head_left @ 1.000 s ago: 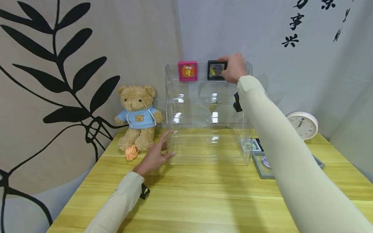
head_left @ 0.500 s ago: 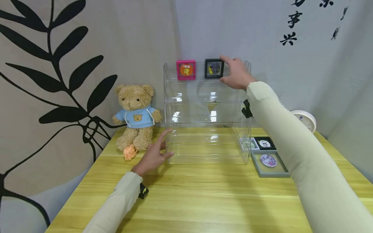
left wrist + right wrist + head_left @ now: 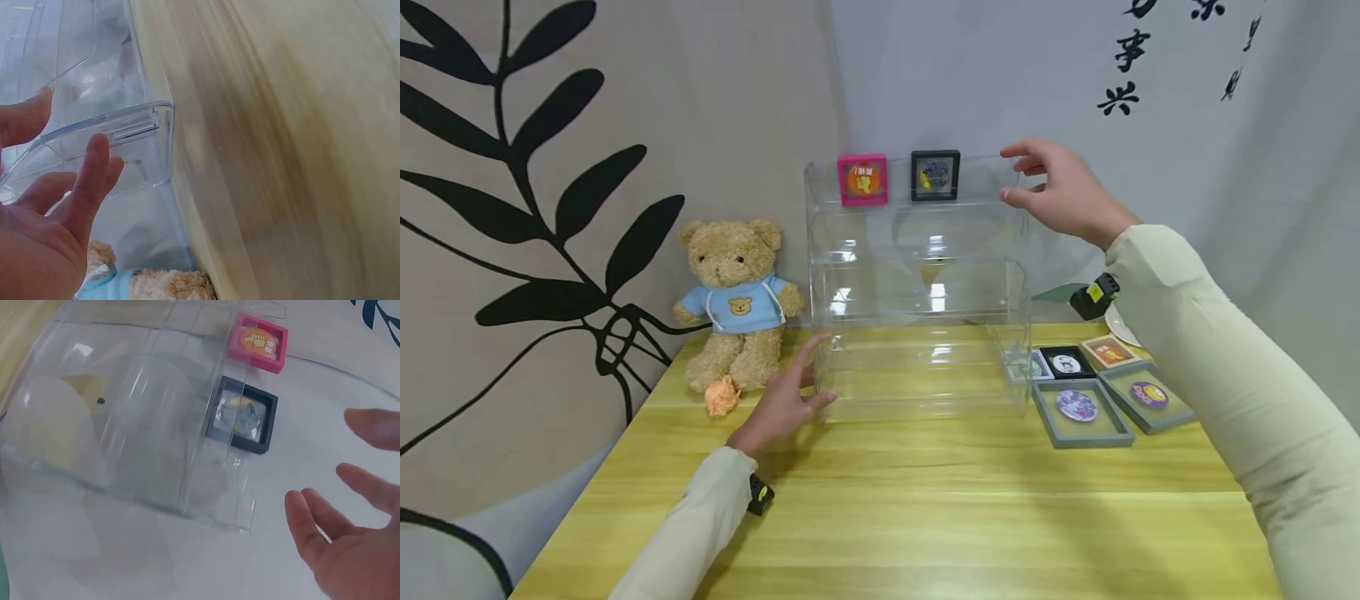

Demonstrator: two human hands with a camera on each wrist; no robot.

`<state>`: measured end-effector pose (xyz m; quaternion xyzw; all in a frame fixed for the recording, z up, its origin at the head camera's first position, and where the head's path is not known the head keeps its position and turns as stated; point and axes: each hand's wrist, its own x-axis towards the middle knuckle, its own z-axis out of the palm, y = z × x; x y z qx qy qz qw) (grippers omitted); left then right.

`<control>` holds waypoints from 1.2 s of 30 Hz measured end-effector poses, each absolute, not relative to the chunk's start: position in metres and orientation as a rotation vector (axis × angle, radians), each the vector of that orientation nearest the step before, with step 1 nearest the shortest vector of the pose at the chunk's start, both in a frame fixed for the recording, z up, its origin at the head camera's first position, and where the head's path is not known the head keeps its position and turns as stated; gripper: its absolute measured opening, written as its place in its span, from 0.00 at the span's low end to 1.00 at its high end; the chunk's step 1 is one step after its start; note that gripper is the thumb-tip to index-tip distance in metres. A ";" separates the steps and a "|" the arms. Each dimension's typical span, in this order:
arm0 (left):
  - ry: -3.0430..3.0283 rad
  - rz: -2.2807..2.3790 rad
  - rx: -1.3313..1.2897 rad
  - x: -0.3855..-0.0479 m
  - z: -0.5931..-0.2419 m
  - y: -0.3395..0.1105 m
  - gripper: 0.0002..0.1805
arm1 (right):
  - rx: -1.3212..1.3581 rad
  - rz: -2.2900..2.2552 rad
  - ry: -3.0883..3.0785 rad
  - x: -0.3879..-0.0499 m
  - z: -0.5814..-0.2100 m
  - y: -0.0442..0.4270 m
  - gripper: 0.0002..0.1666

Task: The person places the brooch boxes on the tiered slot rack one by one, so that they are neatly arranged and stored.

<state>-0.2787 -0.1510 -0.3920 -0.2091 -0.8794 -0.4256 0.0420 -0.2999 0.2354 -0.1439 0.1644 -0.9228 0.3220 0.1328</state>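
Note:
A clear acrylic tiered rack (image 3: 917,367) stands on the wooden table (image 3: 925,517). On its top tier are a pink square frame (image 3: 862,180) with an orange round badge and, right of it, a black square frame (image 3: 935,176) with a purple and yellow badge. My left hand (image 3: 778,414) is at the rack's lower left side, fingers fairly straight, some touching the side panel (image 3: 134,119). My right hand (image 3: 1067,190) hovers by the rack's top right corner, holding nothing, fingers loosely bent. In the right wrist view it is apart from the black frame (image 3: 270,425).
Right of the rack lie two grey frames (image 3: 1093,443) with badges, a black frame (image 3: 1066,362), an orange-badged frame (image 3: 1108,352) and a pale one. A white clock is mostly hidden behind my right sleeve. A teddy bear (image 3: 739,304) sits left, an orange ball (image 3: 722,396) at its feet.
My right hand has let go of the black frame and drawn away to the right, leaving it on the top tier. My left hand stays at the rack's side.

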 end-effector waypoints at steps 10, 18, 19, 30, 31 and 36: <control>-2.706 -1.266 -0.624 -0.279 -0.393 -0.153 0.53 | 0.500 0.721 -2.638 -0.276 -0.173 0.280 0.27; -2.712 -1.243 -0.627 -0.278 -0.392 -0.152 0.53 | 0.400 0.705 -2.662 -0.264 -0.208 0.325 0.24; -2.714 -1.241 -0.622 -0.278 -0.392 -0.152 0.53 | 0.387 0.705 -2.660 -0.264 -0.213 0.330 0.23; -2.712 -1.258 -0.613 -0.278 -0.392 -0.153 0.53 | 0.284 0.657 -2.743 -0.255 -0.264 0.380 0.20; -2.709 -1.261 -0.614 -0.278 -0.392 -0.153 0.53 | 0.274 0.639 -2.764 -0.254 -0.269 0.385 0.19; -2.710 -1.258 -0.611 -0.277 -0.392 -0.152 0.53 | 0.260 0.623 -2.829 -0.254 -0.295 0.405 0.18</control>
